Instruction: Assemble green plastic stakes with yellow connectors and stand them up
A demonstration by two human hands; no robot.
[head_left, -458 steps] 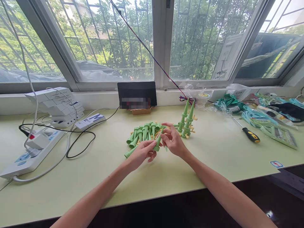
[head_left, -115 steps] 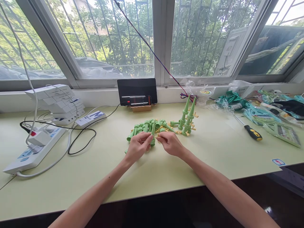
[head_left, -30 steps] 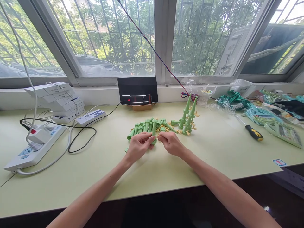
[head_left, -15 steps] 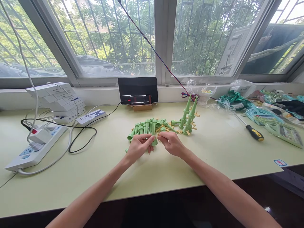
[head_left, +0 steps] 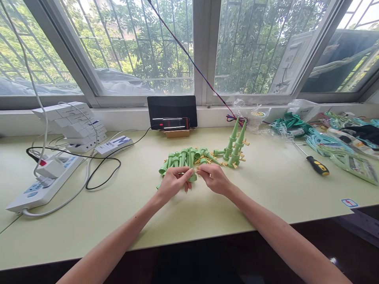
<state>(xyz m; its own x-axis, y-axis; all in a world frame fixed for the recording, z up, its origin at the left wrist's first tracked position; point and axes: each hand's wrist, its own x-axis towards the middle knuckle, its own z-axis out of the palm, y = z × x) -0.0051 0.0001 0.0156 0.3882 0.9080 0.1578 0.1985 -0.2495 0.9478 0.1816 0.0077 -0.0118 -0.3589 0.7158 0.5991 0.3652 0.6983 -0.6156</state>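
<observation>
My left hand (head_left: 174, 180) is closed around a green plastic watering spike (head_left: 193, 178), its wide collar low and its point upward. Just to the right, the fingertips of my right hand (head_left: 213, 178) pinch a small yellow valve (head_left: 197, 168) beside that spike. Whether the valve touches the spike I cannot tell. Behind my hands lies a pile of green spikes (head_left: 183, 154) with yellow valves among them. On the right, stacked spikes (head_left: 237, 146) stand upright with yellow valves sticking out of their sides.
A phone (head_left: 175, 124) leans before a dark tablet (head_left: 171, 107). To the left are a power strip (head_left: 47, 193), cables and stacked white boxes (head_left: 74, 126). A screwdriver (head_left: 317, 165) and plastic packaging (head_left: 322, 140) lie to the right. The table's front edge (head_left: 189, 238) runs below my forearms.
Almost nothing differs; both hands keep their grip in the same place, and the spike's tip seems tilted very slightly.
</observation>
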